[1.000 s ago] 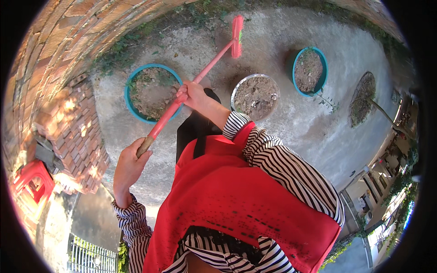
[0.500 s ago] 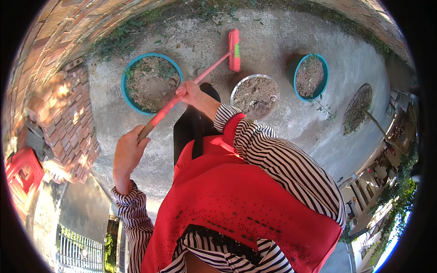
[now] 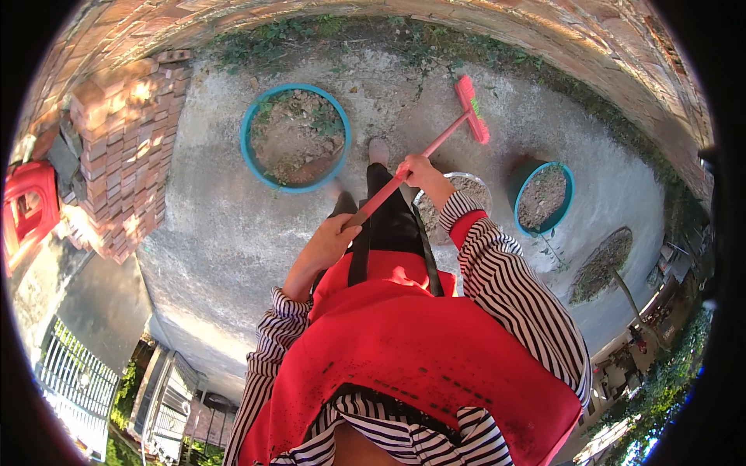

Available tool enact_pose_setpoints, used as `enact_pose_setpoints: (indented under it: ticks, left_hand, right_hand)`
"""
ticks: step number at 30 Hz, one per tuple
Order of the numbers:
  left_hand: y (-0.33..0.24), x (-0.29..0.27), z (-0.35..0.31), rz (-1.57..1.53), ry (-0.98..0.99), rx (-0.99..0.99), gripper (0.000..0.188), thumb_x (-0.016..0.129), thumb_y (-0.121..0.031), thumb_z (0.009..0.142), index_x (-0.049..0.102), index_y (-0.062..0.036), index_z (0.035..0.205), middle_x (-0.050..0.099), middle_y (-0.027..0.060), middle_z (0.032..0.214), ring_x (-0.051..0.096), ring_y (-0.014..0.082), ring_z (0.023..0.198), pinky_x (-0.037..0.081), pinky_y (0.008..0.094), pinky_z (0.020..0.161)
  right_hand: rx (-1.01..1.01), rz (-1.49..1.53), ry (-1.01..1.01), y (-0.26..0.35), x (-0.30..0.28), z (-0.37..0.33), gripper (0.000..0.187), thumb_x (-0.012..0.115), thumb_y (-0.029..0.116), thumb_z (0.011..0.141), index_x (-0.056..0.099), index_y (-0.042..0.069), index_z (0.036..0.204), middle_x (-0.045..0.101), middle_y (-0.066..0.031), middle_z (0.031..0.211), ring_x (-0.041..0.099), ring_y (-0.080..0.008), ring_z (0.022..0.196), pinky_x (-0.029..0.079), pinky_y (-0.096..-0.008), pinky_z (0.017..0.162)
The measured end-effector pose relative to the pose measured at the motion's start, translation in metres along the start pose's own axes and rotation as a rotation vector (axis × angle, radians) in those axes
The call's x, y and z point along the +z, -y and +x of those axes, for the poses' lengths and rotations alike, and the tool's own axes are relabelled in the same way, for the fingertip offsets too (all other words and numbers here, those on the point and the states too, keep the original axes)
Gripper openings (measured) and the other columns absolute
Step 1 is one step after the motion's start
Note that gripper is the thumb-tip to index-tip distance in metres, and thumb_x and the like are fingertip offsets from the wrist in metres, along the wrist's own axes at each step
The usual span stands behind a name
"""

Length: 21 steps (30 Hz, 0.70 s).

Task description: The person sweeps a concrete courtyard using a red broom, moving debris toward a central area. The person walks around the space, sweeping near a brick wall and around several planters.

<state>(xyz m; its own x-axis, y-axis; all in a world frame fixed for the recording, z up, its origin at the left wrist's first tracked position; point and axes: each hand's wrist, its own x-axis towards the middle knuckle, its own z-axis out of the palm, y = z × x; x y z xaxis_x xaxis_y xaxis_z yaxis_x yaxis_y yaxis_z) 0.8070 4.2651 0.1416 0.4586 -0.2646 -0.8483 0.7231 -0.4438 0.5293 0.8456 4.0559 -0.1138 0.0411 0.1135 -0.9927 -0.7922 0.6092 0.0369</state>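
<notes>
A broom (image 3: 445, 135) with a pink handle slants from lower left to upper right in front of me. Its pink and green bristle head is at the far right end, over the concrete near the plants along the wall. My left hand (image 3: 329, 241) is closed round the handle's near end, close to my red apron. Farther up the handle, my right hand (image 3: 420, 170) grips it too. Below my right hand stands a pale-rimmed pot (image 3: 483, 186) of soil, partly hidden by my arm and leg.
A wide teal-rimmed pot (image 3: 246, 147) of soil stands left of my feet, and a smaller teal pot (image 3: 571, 189) to the right. Stacked bricks (image 3: 128, 155) and a red plastic stool (image 3: 33, 203) are at the left. A brick wall (image 3: 497, 22) runs along the far side.
The broom and both hands have swung to the right, and the bristle head now lies farther right and slightly nearer. My feet have come into view between the pots.
</notes>
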Motion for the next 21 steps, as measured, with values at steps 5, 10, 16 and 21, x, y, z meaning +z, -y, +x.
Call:
enact_pose_setpoints:
  ticks: [5,10,16,21]
  left_hand:
    - [0.02,-0.026,-0.105,-0.044,-0.271,-0.119,0.034,0.057,-0.017,0.09,0.056,0.0027,0.118,0.059,0.0094,0.076,0.054,0.013,0.069,0.044,0.0307,0.064]
    - [-0.002,-0.013,-0.188,-0.219,-0.345,-0.263,0.04,0.06,-0.014,0.089,0.052,0.0019,0.125,0.055,0.004,0.07,0.047,0.008,0.061,0.039,0.0264,0.053]
    - [-0.003,0.012,-0.208,-0.558,-0.415,-0.239,0.044,0.052,-0.016,0.094,0.042,-0.002,0.134,0.051,0.0002,0.074,0.043,0.0049,0.054,0.035,0.0216,0.046]
    - [-0.01,-0.015,-0.167,-1.201,-0.277,-0.116,0.034,0.045,-0.016,0.099,0.038,-0.0089,0.131,0.045,0.0006,0.078,0.035,0.0048,0.051,0.027,0.019,0.04]
  right_hand:
    - [0.082,-0.253,0.063,-0.075,0.082,-0.021,0.008,0.042,0.001,0.089,0.045,-0.003,0.083,0.053,-0.0172,0.066,0.056,-0.0308,0.059,0.05,-0.0456,0.055]
    - [0.137,-0.231,0.495,-0.11,0.111,-0.085,0.01,0.048,0.005,0.09,0.043,0.0,0.084,0.052,-0.0141,0.068,0.056,-0.0286,0.063,0.052,-0.0473,0.068]
    - [0.223,-0.472,0.612,-0.097,0.155,-0.115,0.014,0.05,0.01,0.093,0.041,0.001,0.099,0.055,-0.0129,0.077,0.06,-0.0258,0.07,0.052,-0.0458,0.068]
    - [0.071,-0.452,0.538,-0.09,0.22,-0.106,0.008,0.047,0.007,0.092,0.042,0.001,0.09,0.054,-0.0117,0.073,0.058,-0.0236,0.064,0.054,-0.0434,0.074]
